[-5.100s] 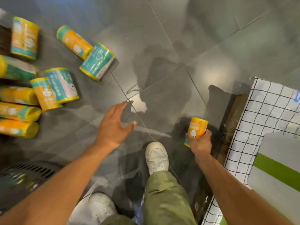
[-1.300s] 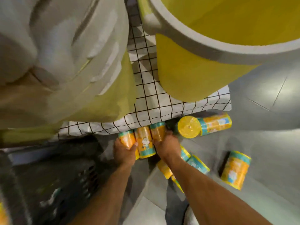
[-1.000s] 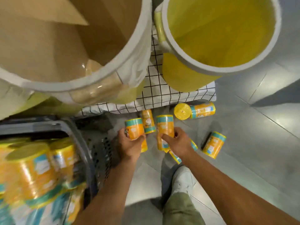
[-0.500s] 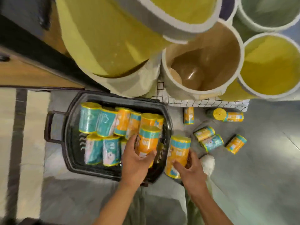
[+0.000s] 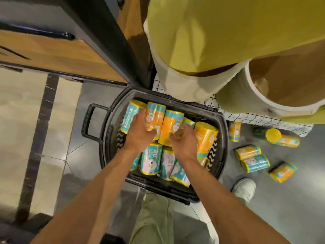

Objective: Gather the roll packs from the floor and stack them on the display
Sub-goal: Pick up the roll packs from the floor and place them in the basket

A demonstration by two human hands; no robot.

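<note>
A black basket on the floor holds several orange and teal roll packs. My left hand is shut on an orange roll pack lying on top of the pile. Beside it, my right hand grips another orange roll pack, which touches the first. Several more roll packs lie on the grey floor to the right of the basket, among them an orange roll pack, a yellow-capped roll pack and a teal roll pack.
A white wire-grid display shelf behind the basket carries a large yellow fabric bin and a brown-lined bin. A wooden cabinet stands at the left. My shoe is near the loose packs. The basket handle sticks out leftward.
Both hands have carried their roll packs from beside the basket's near edge to over its middle, onto the pile. The view has tilted down closer to the basket.
</note>
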